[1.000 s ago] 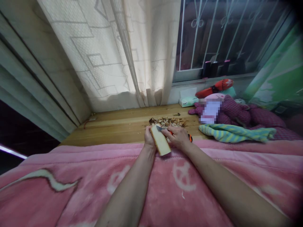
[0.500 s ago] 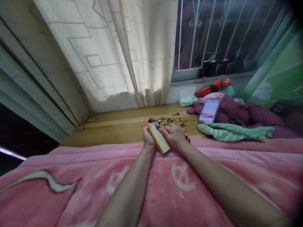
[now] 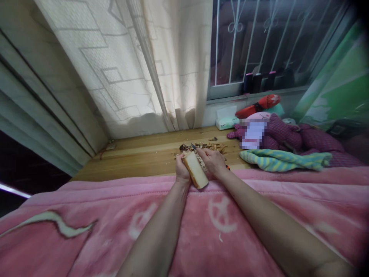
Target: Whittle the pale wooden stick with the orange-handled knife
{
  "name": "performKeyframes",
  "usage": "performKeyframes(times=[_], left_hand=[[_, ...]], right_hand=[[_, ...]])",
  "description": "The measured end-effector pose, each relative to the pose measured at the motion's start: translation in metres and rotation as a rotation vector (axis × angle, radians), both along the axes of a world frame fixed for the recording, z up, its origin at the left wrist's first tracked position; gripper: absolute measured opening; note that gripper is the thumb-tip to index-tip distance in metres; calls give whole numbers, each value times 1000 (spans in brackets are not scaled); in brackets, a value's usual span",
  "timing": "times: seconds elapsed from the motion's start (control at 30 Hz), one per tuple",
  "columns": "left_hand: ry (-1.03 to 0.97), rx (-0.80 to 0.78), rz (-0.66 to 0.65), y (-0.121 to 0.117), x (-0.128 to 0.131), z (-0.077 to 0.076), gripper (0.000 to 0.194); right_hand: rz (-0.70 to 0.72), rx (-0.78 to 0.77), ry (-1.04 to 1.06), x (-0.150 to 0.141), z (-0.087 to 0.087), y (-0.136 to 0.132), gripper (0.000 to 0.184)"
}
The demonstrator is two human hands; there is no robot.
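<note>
My left hand is wrapped around a block of pale wood with a brown edge, tilted with its near end over the blanket. In my closed right hand is a knife; its dark blade shows past the fingers near the block's far end, apart from the pale face. Its handle is mostly hidden in the hand. A small orange and black piece shows beside the right wrist; I cannot tell whether it belongs to the knife. Wood shavings lie in a heap behind both hands.
The wooden ledge runs behind a pink blanket. To the right lie a striped cloth, a purple plush toy, a phone with a blurred screen and a tissue pack. Curtains hang behind.
My right hand has moved the knife blade away from me, off the block's face towards the shavings. My left hand still grips the block, and the view has shifted slightly.
</note>
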State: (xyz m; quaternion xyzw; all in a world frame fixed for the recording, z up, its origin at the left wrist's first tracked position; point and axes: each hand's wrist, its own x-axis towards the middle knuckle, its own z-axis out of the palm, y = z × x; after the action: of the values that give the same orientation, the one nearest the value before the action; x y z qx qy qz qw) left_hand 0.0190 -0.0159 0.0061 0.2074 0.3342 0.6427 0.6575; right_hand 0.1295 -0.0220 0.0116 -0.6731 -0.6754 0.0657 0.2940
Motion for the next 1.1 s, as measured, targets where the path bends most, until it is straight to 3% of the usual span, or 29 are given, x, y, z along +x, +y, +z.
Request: performKeyframes(times=[0.43, 0.6, 0.83, 1.1], left_hand=[[-48, -46, -91, 4, -5, 0, 31], [-99, -89, -85, 7, -9, 0, 25], [-38, -51, -208, 8, -20, 3, 39], [-70, -91, -185, 7, -12, 2, 27]], right_hand=[[63, 63, -99, 2, -6, -5, 51], [152, 19, -140, 2, -1, -9, 53], [269, 43, -212, 1, 3, -22, 52], [159, 109, -198, 3, -3, -16, 50]])
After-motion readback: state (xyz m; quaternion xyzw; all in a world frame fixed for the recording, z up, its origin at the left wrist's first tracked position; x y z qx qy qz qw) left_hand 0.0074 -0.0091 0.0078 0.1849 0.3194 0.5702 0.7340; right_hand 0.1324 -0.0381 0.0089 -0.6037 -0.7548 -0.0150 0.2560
